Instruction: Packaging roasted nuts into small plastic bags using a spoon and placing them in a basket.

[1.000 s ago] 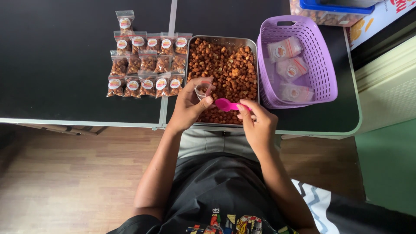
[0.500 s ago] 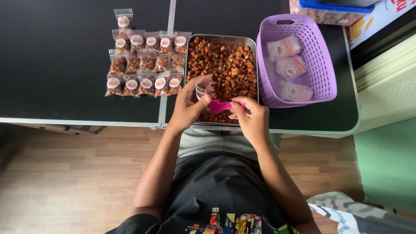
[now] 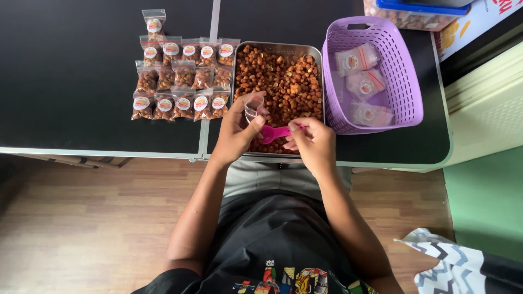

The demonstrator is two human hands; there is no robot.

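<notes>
Two hands: we've got both working low over the near edge of the tray.
Left hand [image 3: 237, 132]: fingers curled around a small clear bag [image 3: 254, 106], pinching its mouth open.
Right hand [image 3: 311, 142]: pinched on the handle of a pink scoop [image 3: 274, 132], bowl aimed at the bag.
How we'd do it: keep the bag over the metal tray [image 3: 279, 48] so spills fall back in, and tip the scoop slowly.
Beyond the left hand: rows of filled snack bags [image 3: 182, 79] on the black table [image 3: 71, 65].
Beyond the right hand: a purple basket [image 3: 406, 81] holding empty bags [image 3: 364, 84].
</notes>
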